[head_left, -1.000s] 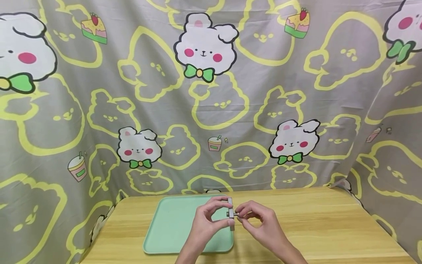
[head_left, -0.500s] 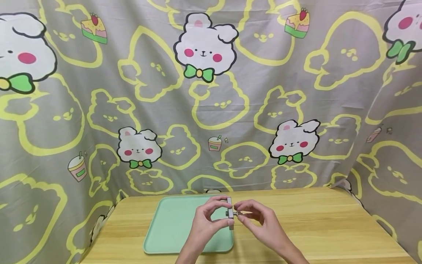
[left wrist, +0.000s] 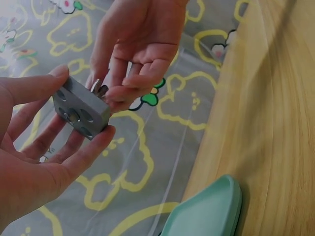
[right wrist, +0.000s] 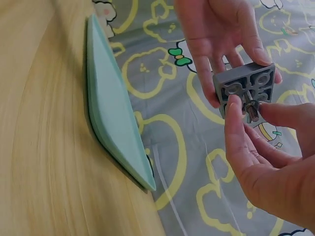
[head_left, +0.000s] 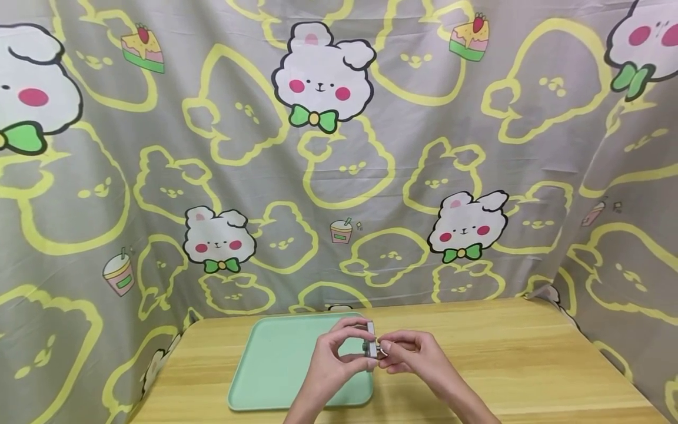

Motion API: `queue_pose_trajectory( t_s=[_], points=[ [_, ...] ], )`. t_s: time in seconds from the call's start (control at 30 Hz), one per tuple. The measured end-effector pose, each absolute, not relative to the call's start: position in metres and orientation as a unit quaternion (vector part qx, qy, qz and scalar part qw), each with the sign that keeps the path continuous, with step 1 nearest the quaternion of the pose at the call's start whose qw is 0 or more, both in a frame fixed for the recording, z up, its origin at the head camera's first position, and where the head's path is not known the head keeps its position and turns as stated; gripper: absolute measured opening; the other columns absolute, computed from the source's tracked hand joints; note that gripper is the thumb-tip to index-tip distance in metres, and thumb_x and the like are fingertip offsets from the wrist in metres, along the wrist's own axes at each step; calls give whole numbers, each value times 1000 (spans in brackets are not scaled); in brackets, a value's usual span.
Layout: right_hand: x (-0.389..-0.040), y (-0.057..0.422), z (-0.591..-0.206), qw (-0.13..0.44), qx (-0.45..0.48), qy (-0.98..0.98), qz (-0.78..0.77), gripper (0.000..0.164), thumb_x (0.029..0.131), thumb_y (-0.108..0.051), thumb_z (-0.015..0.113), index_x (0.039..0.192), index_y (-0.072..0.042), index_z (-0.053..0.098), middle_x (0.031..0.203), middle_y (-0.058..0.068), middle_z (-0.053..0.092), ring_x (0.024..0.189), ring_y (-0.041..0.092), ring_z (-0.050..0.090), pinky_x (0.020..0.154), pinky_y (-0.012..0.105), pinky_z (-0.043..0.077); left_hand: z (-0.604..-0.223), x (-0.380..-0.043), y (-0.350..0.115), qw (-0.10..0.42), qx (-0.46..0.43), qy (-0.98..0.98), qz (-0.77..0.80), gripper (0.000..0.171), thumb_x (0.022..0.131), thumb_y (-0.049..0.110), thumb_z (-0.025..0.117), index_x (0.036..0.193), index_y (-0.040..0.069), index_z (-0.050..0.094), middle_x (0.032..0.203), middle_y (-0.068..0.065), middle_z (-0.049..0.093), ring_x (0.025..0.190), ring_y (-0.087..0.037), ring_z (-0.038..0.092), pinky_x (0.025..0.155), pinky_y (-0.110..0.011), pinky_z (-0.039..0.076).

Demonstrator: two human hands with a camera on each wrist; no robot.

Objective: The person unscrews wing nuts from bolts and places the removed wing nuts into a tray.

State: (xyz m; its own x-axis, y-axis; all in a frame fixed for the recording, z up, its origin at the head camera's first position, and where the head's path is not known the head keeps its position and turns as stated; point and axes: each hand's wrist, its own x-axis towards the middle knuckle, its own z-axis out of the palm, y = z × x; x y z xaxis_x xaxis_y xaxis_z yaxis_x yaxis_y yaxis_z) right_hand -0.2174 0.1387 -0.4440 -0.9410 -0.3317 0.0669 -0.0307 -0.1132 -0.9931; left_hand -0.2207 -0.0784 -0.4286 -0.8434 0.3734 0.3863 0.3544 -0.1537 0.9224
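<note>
My left hand (head_left: 331,353) grips a small grey square block (left wrist: 81,101) by its edges, thumb on one side and fingers on the other. Round holes near the corners pass through the block, and a bolt (right wrist: 253,114) runs through its middle, the threaded end pointing toward my right hand (head_left: 421,356). On the thread sits a small shiny piece with flat flaps, like a wing nut (left wrist: 97,87). My right thumb and index finger pinch it from either side, close against the ribbed face of the block (right wrist: 241,76). Both hands are raised above the table.
A mint-green tray (head_left: 275,368) lies on the wooden table (head_left: 508,359), partly under my left hand in the head view. A grey curtain (head_left: 371,147) with cartoon rabbits surrounds the table at the back and sides.
My right fingers have turned about the bolt and closed in nearer the block. The wing nut has moved leftward along the thread. My left hand keeps its grip; the head view has shifted slightly.
</note>
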Motion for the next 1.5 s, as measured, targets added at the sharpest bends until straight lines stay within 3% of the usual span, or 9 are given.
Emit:
queue_pose_trajectory(
  t_s=[0.4, 0.63, 0.8, 0.9, 1.07, 1.3, 1.5],
  points=[
    [-217, 140, -442, 102, -130, 650, -742, 34, 98, -12, 71, 119, 14, 65, 103, 19, 75, 90, 24, 75, 78, 32, 63, -430, -220, -79, 11, 273, 657, 702, 31, 80, -6, 83, 109, -5, 73, 139, -23, 54, 130, -40, 51, 84, -43, 63],
    [-216, 139, -439, 73, -140, 682, -714, 33, 97, -12, 72, 116, 14, 66, 99, 18, 75, 87, 22, 75, 76, 32, 63, -430, -221, -79, 14, 274, 651, 708, 31, 81, -6, 83, 110, -6, 73, 140, -28, 52, 131, -45, 50, 85, -43, 62],
    [-214, 137, -438, 40, -161, 695, -700, 32, 96, -11, 73, 114, 14, 66, 99, 21, 74, 86, 20, 75, 74, 32, 63, -429, -221, -80, 19, 265, 654, 708, 32, 81, -6, 83, 112, -7, 72, 140, -27, 53, 131, -38, 53, 86, -42, 62],
    [-213, 136, -438, 13, -174, 706, -687, 30, 95, -10, 74, 112, 13, 66, 100, 21, 74, 86, 20, 75, 74, 31, 63, -429, -221, -80, 20, 264, 656, 706, 32, 82, -5, 82, 112, -5, 72, 141, -26, 52, 129, -30, 56, 86, -42, 62],
    [-212, 132, -440, -57, -209, 732, -646, 17, 93, -10, 77, 105, 1, 72, 99, 14, 75, 89, 18, 74, 72, 29, 63, -430, -221, -81, 22, 261, 657, 706, 33, 82, 0, 84, 113, 0, 73, 142, -24, 52, 127, -24, 58, 86, -42, 62],
    [-214, 126, -448, -171, -259, 749, -586, 11, 91, -8, 78, 100, -13, 73, 95, -1, 75, 85, 14, 73, 70, 32, 64, -429, -222, -81, 20, 261, 654, 709, 33, 82, 1, 85, 113, -2, 73, 141, -25, 53, 132, -43, 51, 87, -42, 62],
    [-215, 124, -450, -252, -316, 732, -548, 21, 89, 0, 79, 103, -15, 73, 99, 2, 75, 85, 17, 73, 67, 32, 64, -429, -223, -82, 18, 258, 654, 711, 35, 82, 2, 85, 115, -4, 72, 140, -21, 55, 132, -42, 52, 87, -41, 62]
  ],
)
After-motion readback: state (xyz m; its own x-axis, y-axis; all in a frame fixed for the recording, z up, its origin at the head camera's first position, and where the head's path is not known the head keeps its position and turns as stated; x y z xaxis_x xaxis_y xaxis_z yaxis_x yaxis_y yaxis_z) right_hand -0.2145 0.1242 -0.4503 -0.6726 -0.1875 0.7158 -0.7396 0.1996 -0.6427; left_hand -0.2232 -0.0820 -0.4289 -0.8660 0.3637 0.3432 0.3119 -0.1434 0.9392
